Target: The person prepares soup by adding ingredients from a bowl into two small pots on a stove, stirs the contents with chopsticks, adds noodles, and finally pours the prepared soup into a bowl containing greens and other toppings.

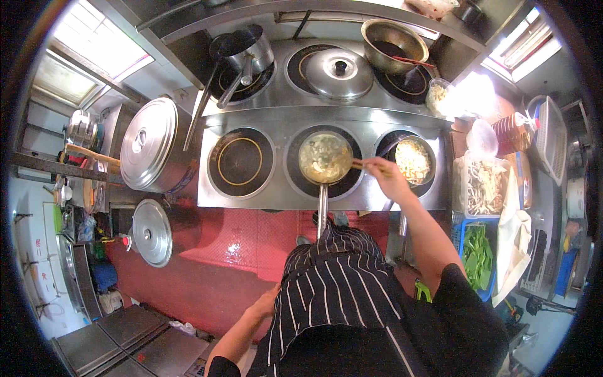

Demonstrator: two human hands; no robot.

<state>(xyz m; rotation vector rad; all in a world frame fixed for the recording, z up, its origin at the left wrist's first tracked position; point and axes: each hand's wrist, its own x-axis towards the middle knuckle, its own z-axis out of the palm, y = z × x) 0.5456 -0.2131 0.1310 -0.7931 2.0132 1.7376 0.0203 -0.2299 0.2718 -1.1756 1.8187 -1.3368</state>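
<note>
In my right hand (388,176) is a pair of wooden chopsticks (358,163), their tips at the rim of a long-handled saucepan (322,202). This pan sits on the front middle burner and holds cloudy broth with pale pieces of food (325,155). Just beyond my right hand, a second saucepan (403,225) with chopped pale food (413,160) rests on the front right burner. My left hand (269,301) hangs low by the striped apron (330,292); its fingers are partly hidden there.
Behind stand stacked saucepans (254,52), a steel lid (339,85) and a large bowl (395,40). A lidded stockpot (150,141) flanks the stove's left side. At right are a tub of sliced food (485,186), an oil bottle (513,134) and a blue basket of leafy greens (478,259).
</note>
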